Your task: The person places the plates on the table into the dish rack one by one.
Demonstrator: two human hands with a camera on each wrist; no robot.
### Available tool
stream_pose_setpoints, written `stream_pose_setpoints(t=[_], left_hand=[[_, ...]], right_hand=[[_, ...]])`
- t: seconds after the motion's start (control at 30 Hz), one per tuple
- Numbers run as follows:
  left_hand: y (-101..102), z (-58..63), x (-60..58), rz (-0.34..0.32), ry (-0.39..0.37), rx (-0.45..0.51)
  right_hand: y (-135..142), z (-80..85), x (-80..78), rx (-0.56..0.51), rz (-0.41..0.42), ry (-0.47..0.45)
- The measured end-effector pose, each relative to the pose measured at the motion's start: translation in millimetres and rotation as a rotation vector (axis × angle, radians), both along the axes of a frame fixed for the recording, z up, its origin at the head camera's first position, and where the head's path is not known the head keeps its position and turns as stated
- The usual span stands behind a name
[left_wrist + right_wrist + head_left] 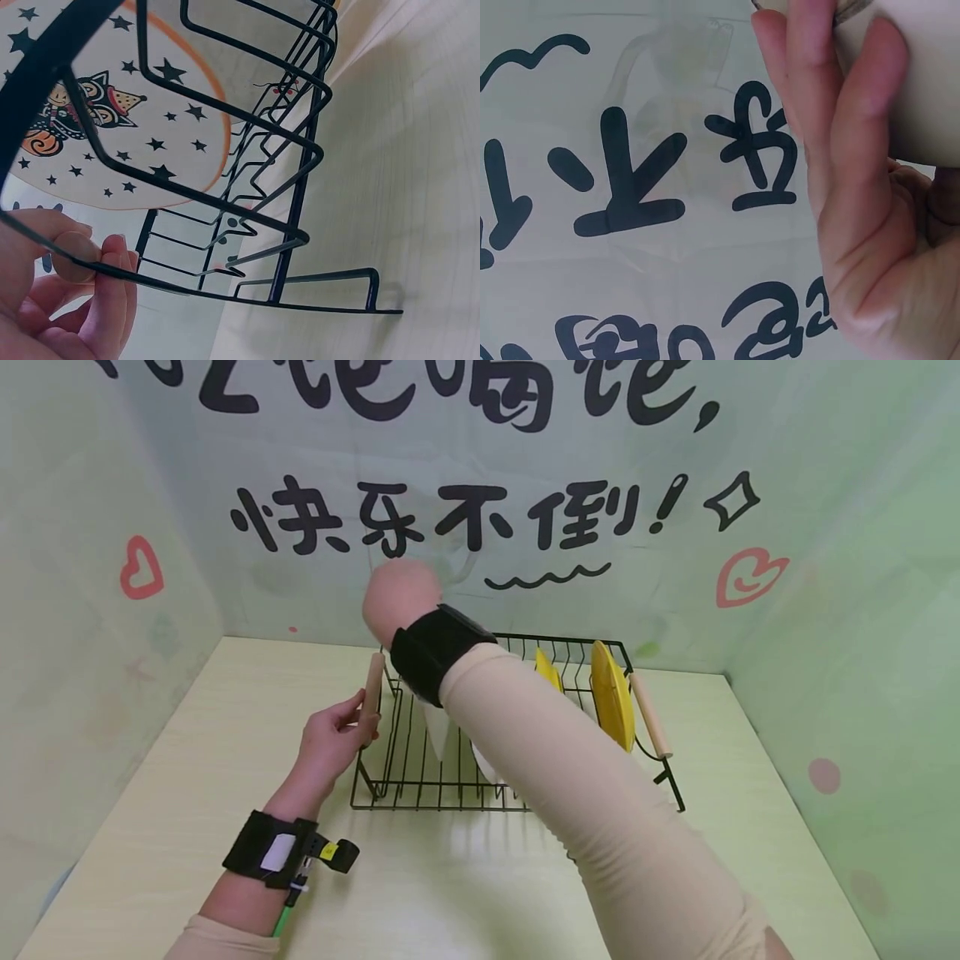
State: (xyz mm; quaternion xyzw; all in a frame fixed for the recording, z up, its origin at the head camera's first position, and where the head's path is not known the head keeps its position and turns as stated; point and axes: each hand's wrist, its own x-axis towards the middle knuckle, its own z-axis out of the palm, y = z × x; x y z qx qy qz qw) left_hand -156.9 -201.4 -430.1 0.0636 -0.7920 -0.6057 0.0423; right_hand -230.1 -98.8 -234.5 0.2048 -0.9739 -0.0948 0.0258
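Note:
A black wire dish rack point(442, 808) stands on the table. My left hand point(341, 735) grips the round wooden handle point(372, 681) at its left end, fingers and thumb curled around it. My right hand point(401, 597) is raised above the back left of the rack. In the right wrist view its thumb and fingers hold a white plate point(930, 97), mostly out of frame. Below the right wrist a narrow white edge point(437, 731) shows over the left slots. Through the wires, the left wrist view shows an upright white plate with black stars and an orange rim point(187, 127).
A yellow plate point(613, 702) stands upright at the rack's right end, beside the right wooden handle point(651, 714). Another yellow piece point(547, 668) and a white dish point(483, 764) are partly hidden by my right forearm. A printed cloth wall point(600, 585) closes off the back.

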Motion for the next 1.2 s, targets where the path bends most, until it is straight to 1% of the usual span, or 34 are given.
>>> stream_pose_setpoints(t=[0.1,0.23,0.37,0.47,0.6,0.77,0.93,1.0,1.1,1.2], left_hand=[[0.1,-0.5,-0.9,0.006,-0.009,0.007],[-1.5,-1.5,-1.3,0.006,0.004,-0.005],[-3.3,-1.3,-0.6,0.007,0.016,-0.024],[-3.7,-1.2,-0.9,0.007,0.015,-0.026],[-3.5,-2.0,-2.8,0.006,0.013,-0.024],[-3.0,-1.6,-3.6,0.008,0.009,-0.026],[-2.1,-2.2,-3.9,0.005,0.012,-0.033],[-1.5,-2.4,-3.6,0.004,0.009,-0.032],[-1.1,-2.4,-3.1,0.006,0.006,-0.037],[-1.0,-1.9,-2.7,0.004,0.010,-0.038]], right_hand=[[-0.6,-5.1,-0.9,0.024,-0.017,-0.001],[-2.2,-9.5,0.0,0.042,-0.037,-0.023],[-4.2,-10.8,2.0,-0.001,-0.055,-0.068],[-4.9,-11.7,1.4,-0.028,-0.069,-0.084],[-4.8,-15.4,-1.2,-0.019,-0.087,-0.084],[-4.7,-21.2,-1.9,0.039,-0.074,-0.076],[-6.2,-27.6,-0.3,0.043,-0.096,-0.084],[-5.9,-30.7,0.9,0.055,-0.088,-0.086],[-4.9,-34.7,3.2,0.088,-0.052,-0.079],[-3.9,-36.7,5.2,0.073,-0.045,-0.086]])
